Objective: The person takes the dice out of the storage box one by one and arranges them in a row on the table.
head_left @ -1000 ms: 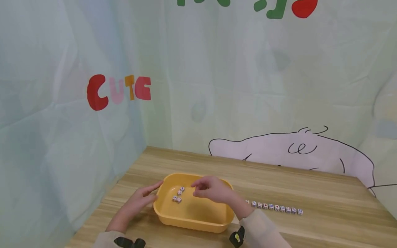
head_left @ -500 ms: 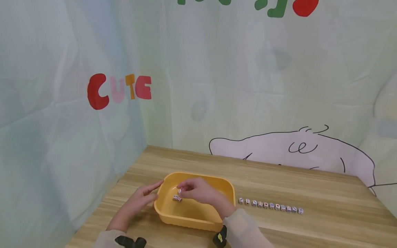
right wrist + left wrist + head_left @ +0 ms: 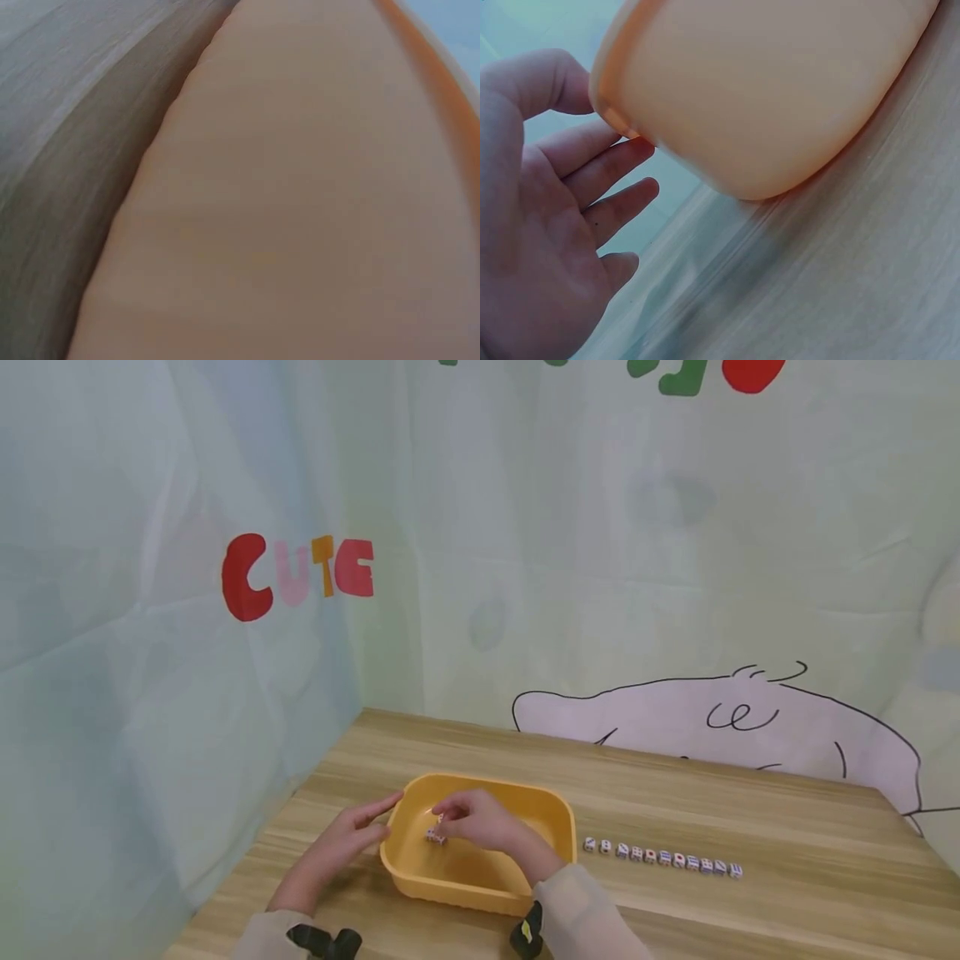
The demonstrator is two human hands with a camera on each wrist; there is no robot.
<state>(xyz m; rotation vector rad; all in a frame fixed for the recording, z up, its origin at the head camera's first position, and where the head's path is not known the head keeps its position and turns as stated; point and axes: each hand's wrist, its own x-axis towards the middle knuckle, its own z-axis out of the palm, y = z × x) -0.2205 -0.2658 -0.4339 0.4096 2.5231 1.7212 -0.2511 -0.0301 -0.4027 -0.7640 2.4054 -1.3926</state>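
A: What is the right hand (image 3: 480, 821) working on?

B: Small white dice with coloured pips (image 3: 436, 837), lying on the floor of a shallow yellow plastic tub with rounded corners (image 3: 555, 814). The fingers are curled down into the tub and pinch one die at their tips, just above the small cluster that sits left of the tub's middle.

A: How do the dice look?

B: Tiny cubes, white, with red and dark spots; too small to read the faces.

A: And the left hand (image 3: 339, 846)?

B: Its fingers are straight and relaxed, laid against the tub's left outer wall; the left wrist view shows the fingertips (image 3: 634, 150) touching under the rim. It grips nothing.

A: Anything else on the light wooden table (image 3: 787, 852)?

B: A straight row of similar dice (image 3: 662, 857) lies right of the tub, near it but apart.
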